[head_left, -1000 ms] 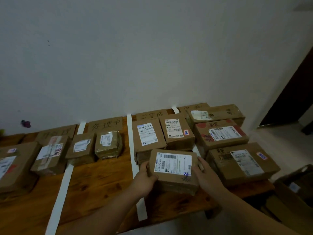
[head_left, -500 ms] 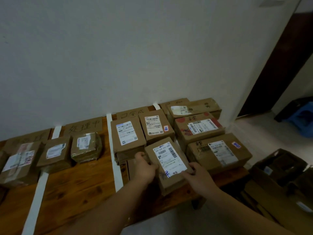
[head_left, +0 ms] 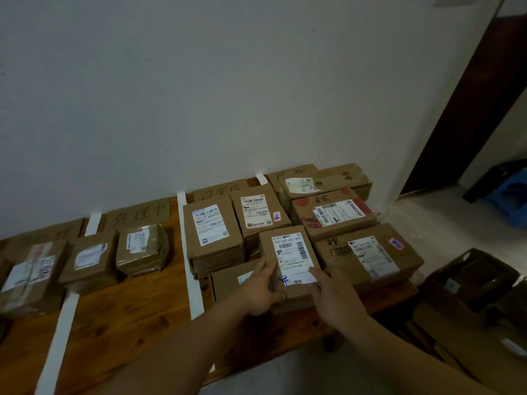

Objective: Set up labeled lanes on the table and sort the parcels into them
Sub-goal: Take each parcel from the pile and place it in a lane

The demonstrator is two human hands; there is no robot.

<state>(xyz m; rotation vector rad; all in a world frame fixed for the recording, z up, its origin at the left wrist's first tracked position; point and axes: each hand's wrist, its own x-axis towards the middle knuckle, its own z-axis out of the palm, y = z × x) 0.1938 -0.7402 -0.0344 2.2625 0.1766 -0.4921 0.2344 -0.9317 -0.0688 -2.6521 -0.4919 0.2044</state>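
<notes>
Parcels (head_left: 212,232) of brown cardboard lie in lanes on the wooden surface (head_left: 119,317), which white tape strips (head_left: 192,252) divide from the near edge to the wall (head_left: 228,95). The held parcel (head_left: 288,252), with a white shipping label on top, is at the near end of the lane right of the middle strip. It overlaps a flat box (head_left: 228,280) on its left and sits just beside a large box (head_left: 368,258) on its right; whether it rests on the flat box or is just above it I cannot tell. Both hands grasp it: the left hand (head_left: 261,286) is curled round its near left edge, and the right hand (head_left: 333,297) holds its near right corner, fingers on the label. Handwritten cardboard signs (head_left: 139,213) lean at the far end of the lanes. On the floor to the right are open cartons (head_left: 470,283) and, farther off, a blue stool (head_left: 510,192).
</notes>
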